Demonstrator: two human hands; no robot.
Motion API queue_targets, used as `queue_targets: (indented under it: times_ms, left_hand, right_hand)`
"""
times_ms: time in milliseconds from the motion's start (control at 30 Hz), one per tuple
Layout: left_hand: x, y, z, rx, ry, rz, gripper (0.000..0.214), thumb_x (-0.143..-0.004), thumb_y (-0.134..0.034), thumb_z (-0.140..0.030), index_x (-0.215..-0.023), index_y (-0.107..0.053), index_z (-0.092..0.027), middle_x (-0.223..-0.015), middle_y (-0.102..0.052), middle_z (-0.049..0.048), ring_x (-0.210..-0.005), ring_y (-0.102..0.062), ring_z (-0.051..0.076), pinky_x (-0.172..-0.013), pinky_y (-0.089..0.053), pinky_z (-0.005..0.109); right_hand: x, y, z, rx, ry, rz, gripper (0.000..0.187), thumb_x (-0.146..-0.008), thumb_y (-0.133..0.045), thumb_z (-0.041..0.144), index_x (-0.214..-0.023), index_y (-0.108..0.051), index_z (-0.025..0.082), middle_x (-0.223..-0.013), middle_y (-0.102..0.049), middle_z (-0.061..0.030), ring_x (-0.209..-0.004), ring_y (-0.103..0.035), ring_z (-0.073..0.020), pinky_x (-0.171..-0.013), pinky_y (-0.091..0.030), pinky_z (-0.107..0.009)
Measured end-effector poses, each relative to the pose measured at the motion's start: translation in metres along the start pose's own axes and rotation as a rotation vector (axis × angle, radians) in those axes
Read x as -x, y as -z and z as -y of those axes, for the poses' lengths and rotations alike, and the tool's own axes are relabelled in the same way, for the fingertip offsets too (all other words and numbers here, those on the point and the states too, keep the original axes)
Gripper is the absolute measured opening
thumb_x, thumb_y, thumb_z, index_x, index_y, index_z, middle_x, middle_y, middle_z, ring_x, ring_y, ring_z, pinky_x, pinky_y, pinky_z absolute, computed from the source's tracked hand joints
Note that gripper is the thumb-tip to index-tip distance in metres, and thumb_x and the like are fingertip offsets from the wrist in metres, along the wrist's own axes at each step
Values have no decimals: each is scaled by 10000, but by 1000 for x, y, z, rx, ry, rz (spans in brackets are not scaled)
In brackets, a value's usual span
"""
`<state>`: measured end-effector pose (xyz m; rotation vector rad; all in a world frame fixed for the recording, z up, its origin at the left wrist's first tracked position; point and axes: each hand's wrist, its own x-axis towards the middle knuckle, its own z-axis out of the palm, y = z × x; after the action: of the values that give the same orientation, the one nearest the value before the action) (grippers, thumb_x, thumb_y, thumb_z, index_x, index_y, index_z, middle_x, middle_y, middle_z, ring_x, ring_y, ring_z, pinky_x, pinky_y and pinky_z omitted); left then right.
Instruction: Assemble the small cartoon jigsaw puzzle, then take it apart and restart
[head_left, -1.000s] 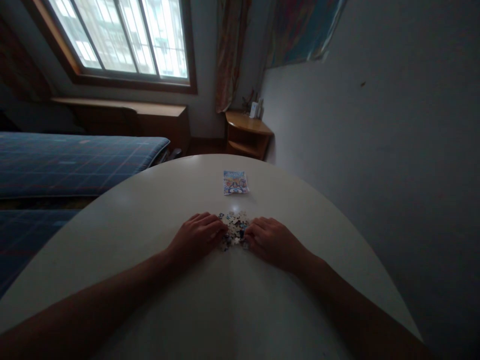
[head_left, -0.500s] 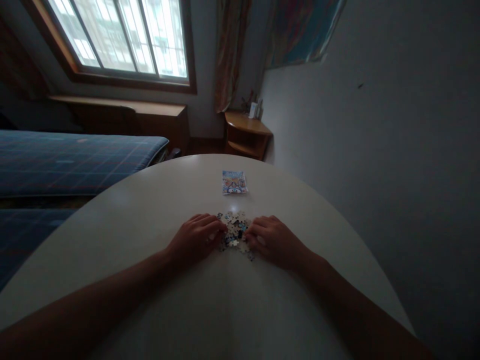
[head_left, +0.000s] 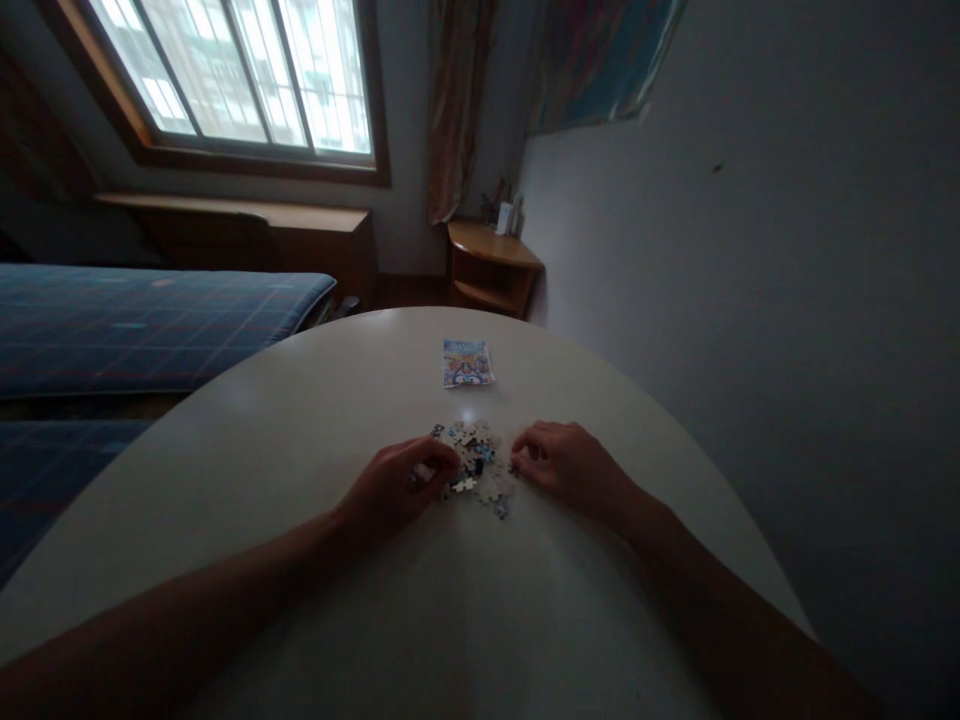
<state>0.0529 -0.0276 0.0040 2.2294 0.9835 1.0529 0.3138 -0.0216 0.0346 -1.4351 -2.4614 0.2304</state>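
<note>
A small heap of jigsaw puzzle pieces (head_left: pixel 471 482), some pale and some dark or blue, lies in the middle of the white table. At its left edge is my left hand (head_left: pixel 401 478), thumb and forefinger curled together over the pieces. Whatever sits between those fingertips is too small to make out. My right hand (head_left: pixel 570 462) is just right of the heap, a little apart from it, its fingers pinched on a small dark puzzle piece (head_left: pixel 514 468). Beyond the heap lies a colourful printed packet (head_left: pixel 466 363).
The round white table (head_left: pixel 322 400) fills the foreground. A mattress with a blue plaid cover (head_left: pixel 150 325) is at the left, near a window (head_left: pixel 240 75). A wooden corner cabinet (head_left: pixel 495 245) stands behind the table, and a bare wall (head_left: pixel 750 280) runs along the right.
My right hand has drawn back to the right, away from the heap, with a small piece at its fingertips. The left hand has shifted slightly, its thumb and forefinger still at the heap's edge.
</note>
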Motion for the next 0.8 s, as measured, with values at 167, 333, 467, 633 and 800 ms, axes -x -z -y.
queue_targets:
  times_ms: [167, 333, 467, 633, 800]
  left_hand:
    - [7, -3, -4, 32, -25, 148, 122, -876, -579, -181, -975, -649, -195, -858, -720, 16, -727, -665, 123, -693, -533, 228]
    - [8, -4, -6, 42, -31, 202, 119, -859, -586, -182, -965, -640, -196, -794, -695, 3, -677, -639, 116, -667, -517, 218]
    - [6, -4, -8, 58, -61, 235, 110, -859, -573, -169, -951, -628, -197, -818, -700, 4, -700, -650, 116, -677, -521, 213]
    - [7, -6, -5, -3, -92, 251, 134, -869, -569, -140, -960, -639, -211, -866, -720, 1, -762, -674, 126, -717, -525, 227]
    - [7, -7, -4, -80, -80, 233, 151, -854, -583, -118, -947, -652, -215, -846, -726, -3, -745, -665, 138, -697, -526, 247]
  right_hand:
    - [6, 5, 16, -91, 160, 71, 111, -849, -688, 296, -934, -707, 226, -882, -688, -24, -777, -629, -155, -775, -428, -302]
    - [8, 2, 24, -110, 242, 113, 72, -842, -702, 281, -898, -716, 238, -924, -700, -27, -821, -649, -158, -815, -416, -312]
    - [7, -1, 22, -104, 262, 105, 58, -868, -653, 235, -852, -705, 216, -890, -702, -26, -791, -643, -147, -810, -412, -307]
    - [7, 1, 22, -112, 263, 115, 105, -898, -600, 215, -855, -696, 205, -875, -695, -26, -778, -636, -141, -803, -411, -307]
    - [6, 0, 20, -135, 242, 115, 106, -892, -634, 270, -843, -702, 205, -848, -680, -21, -753, -625, -138, -799, -424, -310]
